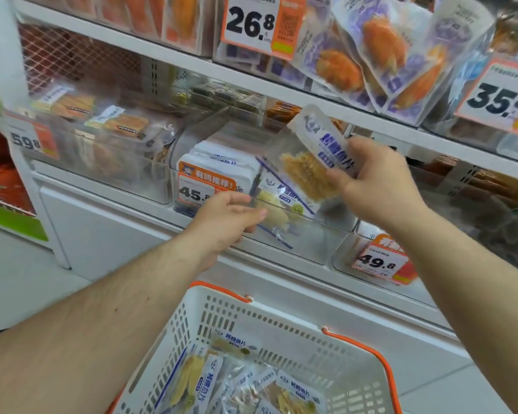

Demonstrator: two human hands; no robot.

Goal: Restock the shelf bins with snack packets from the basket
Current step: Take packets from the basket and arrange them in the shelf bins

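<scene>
White shop shelving [269, 85] fills the view, its tiers lined with clear plastic bins and orange price tags, over a pale tiled floor.

The right hand [374, 186] pinches a snack packet [308, 153] between thumb and curled fingers, held tilted just above the open clear bin [305, 234] on the lower shelf. The left hand [228, 219] has its fingers curled over that bin's front rim, seemingly steadying it or tipping it forward. A row of like packets [222, 162] stands upright at the back of the bin, and one more [278, 201] leans loose at the front.

The packet is glossy film, white with a clear window showing dried yellow strips: flat, light, slippery. It will likely slide rather than stand, so dropped carelessly it may fall flat, knock the leaning packet down, or spill over the low front lip. The bin's smooth plastic offers the left-hand grip little friction.

Below, the white slotted basket [281, 327] with orange handles holds several more packets [251, 386].
</scene>
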